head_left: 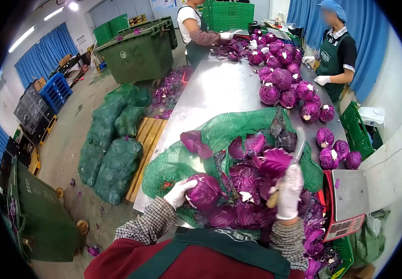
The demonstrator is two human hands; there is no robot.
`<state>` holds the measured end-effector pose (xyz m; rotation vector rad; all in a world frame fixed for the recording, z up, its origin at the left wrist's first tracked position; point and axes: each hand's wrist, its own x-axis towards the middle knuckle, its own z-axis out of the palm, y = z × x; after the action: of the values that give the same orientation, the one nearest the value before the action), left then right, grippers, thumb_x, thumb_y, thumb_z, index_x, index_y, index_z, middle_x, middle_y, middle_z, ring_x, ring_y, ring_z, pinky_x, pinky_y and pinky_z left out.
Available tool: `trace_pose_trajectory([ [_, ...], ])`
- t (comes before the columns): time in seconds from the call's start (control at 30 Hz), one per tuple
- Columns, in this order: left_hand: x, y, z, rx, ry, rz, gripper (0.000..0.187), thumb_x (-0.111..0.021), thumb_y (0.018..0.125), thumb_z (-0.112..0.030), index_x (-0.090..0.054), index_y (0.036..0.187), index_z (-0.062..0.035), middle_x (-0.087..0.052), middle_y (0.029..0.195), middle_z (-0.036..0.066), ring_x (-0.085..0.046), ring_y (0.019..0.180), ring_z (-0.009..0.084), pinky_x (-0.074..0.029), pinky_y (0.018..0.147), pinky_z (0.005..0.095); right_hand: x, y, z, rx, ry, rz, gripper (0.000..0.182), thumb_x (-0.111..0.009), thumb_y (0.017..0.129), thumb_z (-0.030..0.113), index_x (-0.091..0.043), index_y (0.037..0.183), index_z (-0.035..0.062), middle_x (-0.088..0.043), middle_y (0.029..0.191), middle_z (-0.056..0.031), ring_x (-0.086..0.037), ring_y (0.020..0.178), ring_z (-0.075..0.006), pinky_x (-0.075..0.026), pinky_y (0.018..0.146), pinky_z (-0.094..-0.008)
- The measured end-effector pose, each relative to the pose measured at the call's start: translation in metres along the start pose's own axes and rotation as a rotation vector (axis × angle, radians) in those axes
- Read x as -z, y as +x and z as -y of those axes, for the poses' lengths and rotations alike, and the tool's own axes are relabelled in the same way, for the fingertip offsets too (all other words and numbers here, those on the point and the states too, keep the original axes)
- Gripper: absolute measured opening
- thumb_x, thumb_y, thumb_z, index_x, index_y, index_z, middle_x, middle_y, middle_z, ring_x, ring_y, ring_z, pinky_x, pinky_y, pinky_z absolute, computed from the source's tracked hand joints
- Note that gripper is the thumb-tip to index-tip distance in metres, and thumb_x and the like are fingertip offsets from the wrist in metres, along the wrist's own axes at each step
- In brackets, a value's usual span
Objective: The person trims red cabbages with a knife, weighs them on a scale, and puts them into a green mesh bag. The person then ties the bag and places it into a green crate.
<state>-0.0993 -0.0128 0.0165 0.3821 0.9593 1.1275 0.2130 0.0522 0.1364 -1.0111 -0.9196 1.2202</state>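
Observation:
My left hand (pixel 178 193), in a white glove, grips a red cabbage (pixel 204 191) by its left side, low over the front of the metal table. My right hand (pixel 290 193), gloved too, is closed around a knife (pixel 299 143) whose pale blade points up and away from me. A loose purple leaf (pixel 275 162) overlaps the blade's lower end in this view. Between and below both hands lies a heap of torn cabbage leaves (pixel 245 179). Under the heap spreads a green mesh sack (pixel 219 126).
Whole cabbages (pixel 282 79) crowd the table's right side. A scale (pixel 349 194) stands right of my knife hand. Two people work at the far end. Filled green sacks (pixel 117 162) rest by a wooden pallet (pixel 149 139) on the left; a green bin (pixel 136 51) is behind.

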Motion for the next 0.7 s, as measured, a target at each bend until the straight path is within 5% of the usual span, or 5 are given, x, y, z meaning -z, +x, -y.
trace_pose_trajectory([
  [0.1,-0.015,0.0,-0.004,-0.04,-0.036,0.168,0.061,-0.063,0.089,-0.03,-0.042,0.138,-0.0007,-0.054,0.133,0.016,-0.054,0.122,0.0273,-0.042,0.106,0.0454,0.003,0.013,0.023,0.12,-0.465,0.165,0.048,-0.053,0.099,0.028,-0.042,0.137,0.0011,-0.065,0.086,-0.0104,-0.06,0.055,-0.0164,-0.05,0.051,-0.0272],
  [0.2,-0.048,-0.008,-0.002,-0.036,-0.085,0.244,0.065,-0.063,0.088,-0.036,-0.042,0.138,-0.0021,-0.053,0.135,0.016,-0.052,0.124,0.0279,-0.041,0.106,0.0465,0.002,0.016,-0.042,0.454,-0.591,0.314,0.069,-0.071,0.085,0.019,-0.037,0.141,-0.0028,-0.051,0.135,-0.025,-0.056,0.12,-0.0322,-0.045,0.099,-0.0359],
  [0.33,-0.06,-0.003,-0.002,-0.007,-0.145,0.234,0.061,-0.058,0.09,-0.035,-0.041,0.139,-0.0026,-0.052,0.136,0.016,-0.051,0.125,0.0278,-0.039,0.108,0.0466,-0.014,-0.034,-0.03,0.378,-0.688,0.641,0.066,-0.077,0.079,0.011,-0.046,0.136,0.0037,-0.053,0.131,-0.0176,-0.057,0.116,-0.0243,-0.049,0.094,-0.032],
  [0.53,-0.061,-0.004,-0.014,-0.01,0.049,0.49,0.07,-0.068,0.085,-0.034,-0.041,0.139,0.0023,-0.055,0.132,0.015,-0.056,0.12,0.0232,-0.043,0.105,0.0403,-0.014,-0.026,-0.028,0.664,-0.748,0.458,0.022,-0.06,0.083,-0.004,-0.062,0.104,0.0017,-0.063,0.085,-0.0116,-0.064,0.065,-0.022,-0.051,0.058,-0.0303],
  [0.7,-0.076,-0.009,-0.019,-0.015,0.336,0.834,0.097,-0.082,0.07,-0.04,-0.035,0.144,0.0018,-0.047,0.14,0.02,-0.047,0.129,0.0257,-0.035,0.11,0.042,-0.034,0.004,-0.014,0.798,-0.854,0.294,0.017,-0.059,0.085,0.001,-0.061,0.102,0.0021,-0.064,0.087,-0.0152,-0.064,0.07,-0.0309,-0.052,0.061,-0.0356],
])
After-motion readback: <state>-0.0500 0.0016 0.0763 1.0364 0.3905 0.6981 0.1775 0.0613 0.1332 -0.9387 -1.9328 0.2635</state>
